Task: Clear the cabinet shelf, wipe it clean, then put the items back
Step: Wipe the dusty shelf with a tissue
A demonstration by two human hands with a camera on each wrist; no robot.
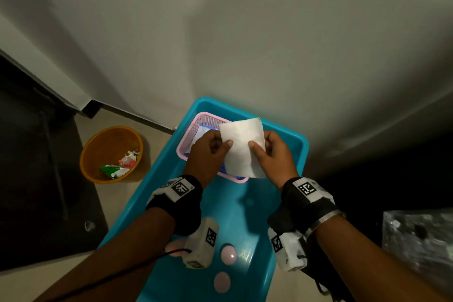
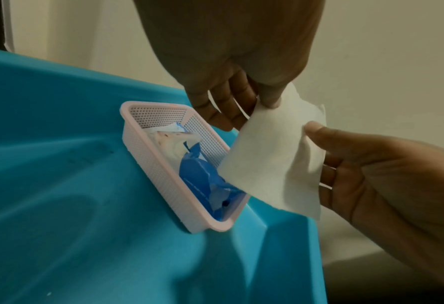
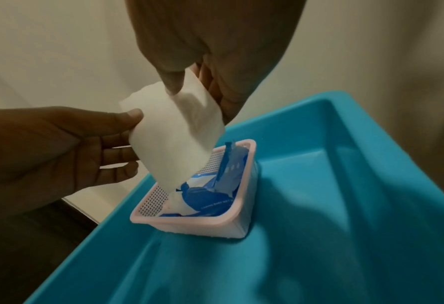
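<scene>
- Head view: both hands were up over the far end of the blue tray (image 1: 282,193), and between them a white wipe (image 1: 241,147). The left hand (image 1: 208,152) pinched its left edge, thumb on top; the right hand (image 1: 273,154) pinched the right edge the same way. Under the wipe sat a pink basket (image 1: 188,135), and three pink discs (image 1: 228,254) lay at the tray's near end. An orange bowl (image 1: 98,144) with scraps stood on the floor to the left.
- Left wrist view: the left hand (image 2: 228,82) had thumb and curled fingers clamped on the wipe (image 2: 272,160), which hung above the basket (image 2: 143,164) and its blue packet (image 2: 200,179). The right hand (image 2: 366,172) held the other edge.
- Right wrist view: the right hand (image 3: 215,61) nipped the wipe (image 3: 174,139) from above; the left hand (image 3: 60,144) gripped its side, thumb pressed on, the other fingers extended behind it. The wipe's lower corner dipped into the basket (image 3: 189,224) on the tray (image 3: 345,205).
</scene>
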